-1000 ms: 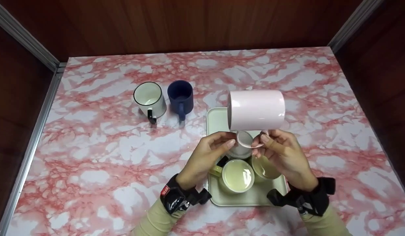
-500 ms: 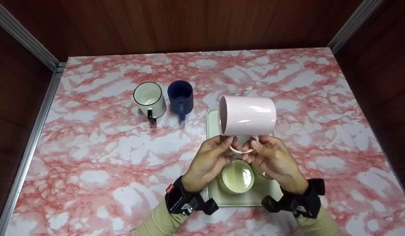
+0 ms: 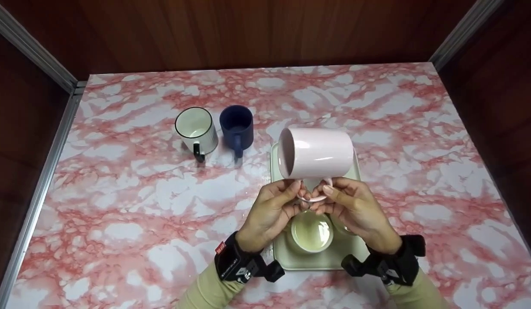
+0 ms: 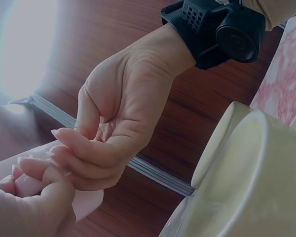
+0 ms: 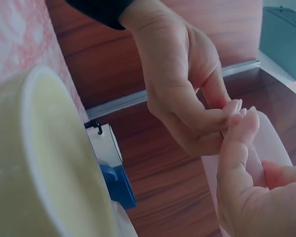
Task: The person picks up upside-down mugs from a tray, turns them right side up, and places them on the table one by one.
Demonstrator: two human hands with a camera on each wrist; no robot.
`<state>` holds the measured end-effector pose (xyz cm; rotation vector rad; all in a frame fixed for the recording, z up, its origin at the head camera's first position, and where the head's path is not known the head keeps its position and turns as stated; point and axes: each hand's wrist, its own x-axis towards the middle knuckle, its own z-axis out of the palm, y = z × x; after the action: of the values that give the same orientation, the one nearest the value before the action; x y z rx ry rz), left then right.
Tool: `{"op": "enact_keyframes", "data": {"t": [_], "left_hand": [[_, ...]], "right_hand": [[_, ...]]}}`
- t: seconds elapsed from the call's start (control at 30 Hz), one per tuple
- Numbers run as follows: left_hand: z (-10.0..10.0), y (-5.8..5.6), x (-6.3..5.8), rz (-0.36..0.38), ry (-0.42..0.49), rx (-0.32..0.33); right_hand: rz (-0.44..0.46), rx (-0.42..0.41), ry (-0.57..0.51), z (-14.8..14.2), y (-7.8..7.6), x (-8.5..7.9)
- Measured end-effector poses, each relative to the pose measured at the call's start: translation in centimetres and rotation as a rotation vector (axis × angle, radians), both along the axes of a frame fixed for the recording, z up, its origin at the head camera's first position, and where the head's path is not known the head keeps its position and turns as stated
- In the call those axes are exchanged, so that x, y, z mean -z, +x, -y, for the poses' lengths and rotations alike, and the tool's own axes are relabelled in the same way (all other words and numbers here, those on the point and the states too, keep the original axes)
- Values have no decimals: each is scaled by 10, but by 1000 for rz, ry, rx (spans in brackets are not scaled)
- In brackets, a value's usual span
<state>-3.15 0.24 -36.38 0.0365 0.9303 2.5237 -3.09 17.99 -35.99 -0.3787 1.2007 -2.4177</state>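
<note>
A pale pink mug [image 3: 323, 152] is held on its side above the tray, its mouth facing left and its handle towards the person. The left hand [image 3: 269, 212] pinches the handle [image 3: 317, 199] near the rim end. At the base end the right hand [image 3: 359, 210] pinches it between thumb and fingers. Both sets of fingertips nearly meet around the handle. In the left wrist view, the left hand [image 4: 32, 197] is at the lower left, with the right hand [image 4: 123, 108] beyond. Under the hands stands a pale yellow-green cup [image 3: 312, 231], with another yellow-green cup [image 3: 342, 226] partly hidden.
The cups stand on a cream tray [image 3: 321, 262] on a red-and-white marbled table [image 3: 141, 193]. Left of the tray are a white mug [image 3: 196, 128] with black rim and handle, and a dark blue mug [image 3: 237, 126]. Brown wooden panels [image 3: 256, 34] surround the table.
The left hand has come to the handle and taken hold of it. The pink mug has moved left and slightly towards the person, and its mouth has turned more into view.
</note>
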Motion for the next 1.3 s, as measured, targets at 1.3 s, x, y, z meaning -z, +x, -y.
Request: {"op": "enact_keyframes", "data": {"t": [1.3], "left_hand": [[19,-38,17,-65,-211,-204]], "right_hand": [[-203,165,131,-67,0,-11]]}}
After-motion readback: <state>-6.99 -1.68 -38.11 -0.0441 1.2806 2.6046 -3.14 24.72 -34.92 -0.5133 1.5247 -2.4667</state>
